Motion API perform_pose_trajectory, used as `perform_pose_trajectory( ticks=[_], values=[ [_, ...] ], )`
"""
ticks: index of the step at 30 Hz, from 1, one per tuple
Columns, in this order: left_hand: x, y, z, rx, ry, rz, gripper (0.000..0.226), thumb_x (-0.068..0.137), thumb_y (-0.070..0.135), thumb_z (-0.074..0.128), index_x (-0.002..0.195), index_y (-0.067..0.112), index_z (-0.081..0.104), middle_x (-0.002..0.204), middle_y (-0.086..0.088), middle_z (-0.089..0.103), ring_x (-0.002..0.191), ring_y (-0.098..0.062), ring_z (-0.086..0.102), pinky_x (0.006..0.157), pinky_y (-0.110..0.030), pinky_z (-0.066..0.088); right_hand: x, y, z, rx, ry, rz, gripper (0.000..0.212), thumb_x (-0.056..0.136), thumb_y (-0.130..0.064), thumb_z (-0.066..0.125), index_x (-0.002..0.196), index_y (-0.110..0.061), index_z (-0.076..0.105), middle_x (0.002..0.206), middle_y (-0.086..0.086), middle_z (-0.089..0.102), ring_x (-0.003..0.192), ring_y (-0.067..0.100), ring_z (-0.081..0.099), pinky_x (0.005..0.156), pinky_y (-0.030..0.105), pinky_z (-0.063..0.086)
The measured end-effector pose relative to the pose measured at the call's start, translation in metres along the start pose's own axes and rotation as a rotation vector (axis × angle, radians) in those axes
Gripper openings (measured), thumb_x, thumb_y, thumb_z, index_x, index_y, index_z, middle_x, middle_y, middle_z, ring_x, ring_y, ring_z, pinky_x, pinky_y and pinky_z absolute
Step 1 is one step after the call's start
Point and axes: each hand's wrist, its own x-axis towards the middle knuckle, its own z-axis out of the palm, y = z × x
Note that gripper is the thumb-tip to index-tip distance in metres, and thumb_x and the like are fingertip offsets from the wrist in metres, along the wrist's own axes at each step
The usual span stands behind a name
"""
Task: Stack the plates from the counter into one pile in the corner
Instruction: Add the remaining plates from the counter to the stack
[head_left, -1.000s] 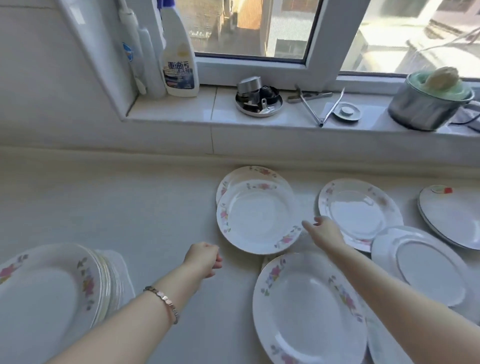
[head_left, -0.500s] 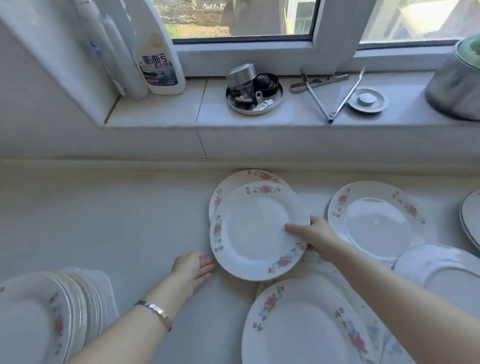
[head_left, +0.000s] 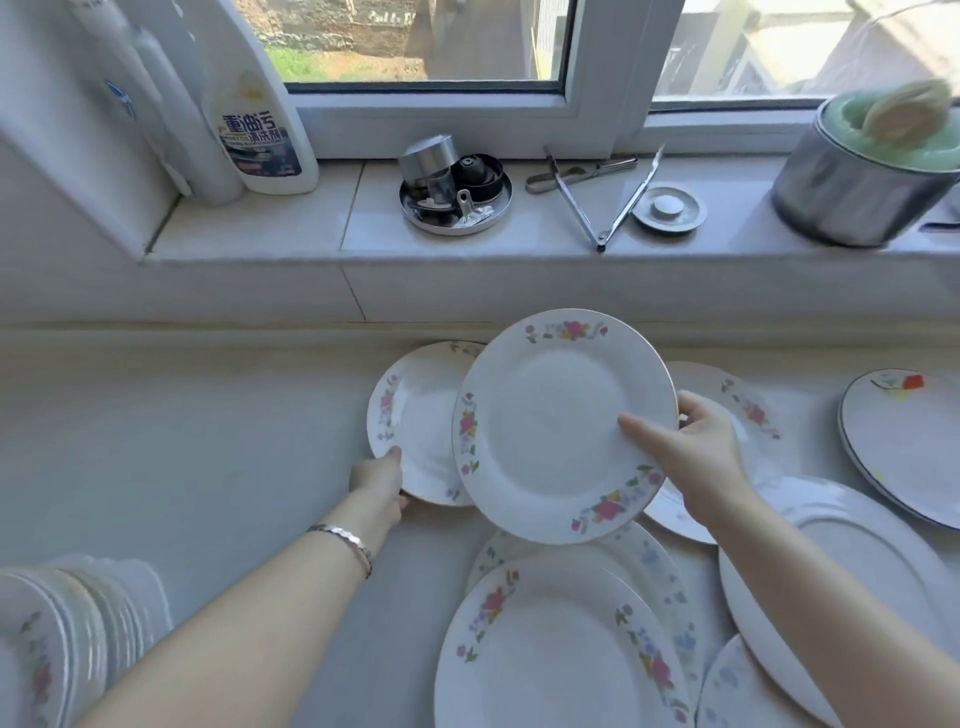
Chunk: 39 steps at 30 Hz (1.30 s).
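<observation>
Gripping the raised plate (head_left: 550, 415), right hand (head_left: 696, 457), fingers hidden beneath; left hand (head_left: 379, 480) pinching the half-covered plate (head_left: 421, 431) at its rim.

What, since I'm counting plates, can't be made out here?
Head view:
- Pile: blurred, cut by left edge; count unclear.
- Back plate: right side hidden by lifted plate.
- Lower-right plates: overlapped, covered by right arm, cut by edges.
- Fingers of left hand: under back plate.
</observation>
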Motion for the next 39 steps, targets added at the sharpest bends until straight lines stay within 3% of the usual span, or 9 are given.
perform_pose_trajectory(
  ticks=[6,8,11,13,16,20,24,31,39],
  values=[
    [-0.03,0.005,-0.033,0.141,0.205,0.313,0.015,0.097,0.019,0.041,0.097,0.005,0.039,0.114,-0.021,0.055,0.094,-0.029,0.051,0.084,-0.037,0.042,-0.041,-0.005,0.002,0.028,0.022,-0.001,0.008,0.077,0.009,0.063,0.079,0.006,0.057,0.055,0.0,0.063,0.046,0.009,0.061,0.04,0.017,0.046],
    [-0.048,0.015,-0.059,0.175,0.269,0.395,0.015,0.099,0.019,0.037,0.1,0.004,0.038,0.117,-0.023,0.053,0.096,-0.03,0.049,0.082,-0.034,0.037,-0.055,-0.008,0.006,-0.005,0.024,-0.006,0.011,0.076,0.005,0.065,0.08,0.01,0.056,0.07,0.013,0.064,0.055,0.018,0.062,0.048,0.024,0.049],
    [-0.075,0.036,-0.11,0.205,0.387,0.492,0.009,0.1,0.019,0.033,0.1,0.01,0.032,0.125,-0.026,0.05,0.109,-0.036,0.05,0.089,-0.038,0.039,-0.076,-0.017,0.018,-0.002,0.015,-0.001,0.015,0.071,-0.002,0.071,0.07,-0.005,0.056,0.078,0.018,0.062,0.068,0.028,0.06,0.064,0.041,0.048],
    [-0.09,0.05,-0.152,0.222,0.472,0.595,0.013,0.1,0.019,0.032,0.1,0.006,0.035,0.111,-0.023,0.052,0.1,-0.035,0.049,0.08,-0.035,0.036,-0.092,-0.021,0.031,0.017,0.006,-0.002,0.019,0.068,-0.003,0.072,0.066,-0.011,0.055,0.075,0.017,0.062,0.063,0.026,0.061,0.064,0.036,0.05],
    [-0.108,0.062,-0.22,0.228,0.521,0.769,0.012,0.098,0.019,0.032,0.096,0.007,0.037,0.086,-0.009,0.043,0.084,-0.021,0.038,0.066,-0.024,0.024,-0.116,-0.025,0.058,0.067,0.006,-0.034,0.023,0.075,0.007,0.065,0.066,-0.012,0.056,0.052,-0.002,0.065,0.043,0.007,0.06,0.044,0.017,0.049],
    [-0.12,0.055,-0.308,0.234,0.584,0.881,0.012,0.097,0.019,0.034,0.091,0.009,0.037,0.076,0.0,0.038,0.082,-0.018,0.037,0.064,-0.023,0.023,-0.152,-0.026,0.101,0.115,-0.008,-0.034,0.024,0.068,0.003,0.071,0.063,-0.013,0.054,0.042,-0.009,0.06,0.042,0.009,0.057,0.04,0.017,0.045],
    [-0.113,0.029,-0.385,0.189,0.661,0.819,0.014,0.095,0.014,0.037,0.085,0.006,0.039,0.064,0.002,0.029,0.078,-0.02,0.034,0.054,-0.026,0.013,-0.187,-0.025,0.148,0.152,-0.052,-0.032,0.022,0.051,-0.008,0.069,0.061,-0.013,0.051,0.039,-0.01,0.058,0.035,0.003,0.053,0.04,0.017,0.043],
    [-0.084,-0.022,-0.454,0.003,0.699,0.54,0.014,0.093,0.013,0.04,0.083,0.003,0.04,0.063,-0.003,0.031,0.078,-0.022,0.035,0.068,-0.031,0.026,-0.214,-0.018,0.192,0.16,-0.042,-0.031,0.032,0.073,0.006,0.067,0.059,-0.014,0.045,0.038,-0.01,0.058,0.034,0.003,0.054,0.038,0.016,0.043],
    [-0.061,-0.04,-0.451,-0.038,0.635,0.461,0.016,0.094,0.014,0.038,0.087,0.0,0.043,0.089,-0.017,0.046,0.082,-0.025,0.042,0.071,-0.032,0.03,-0.225,-0.017,0.203,0.189,0.004,-0.041,0.028,0.073,0.002,0.069,0.061,-0.017,0.05,0.041,-0.011,0.06,0.037,0.002,0.055,0.043,0.017,0.044]
  ],
)
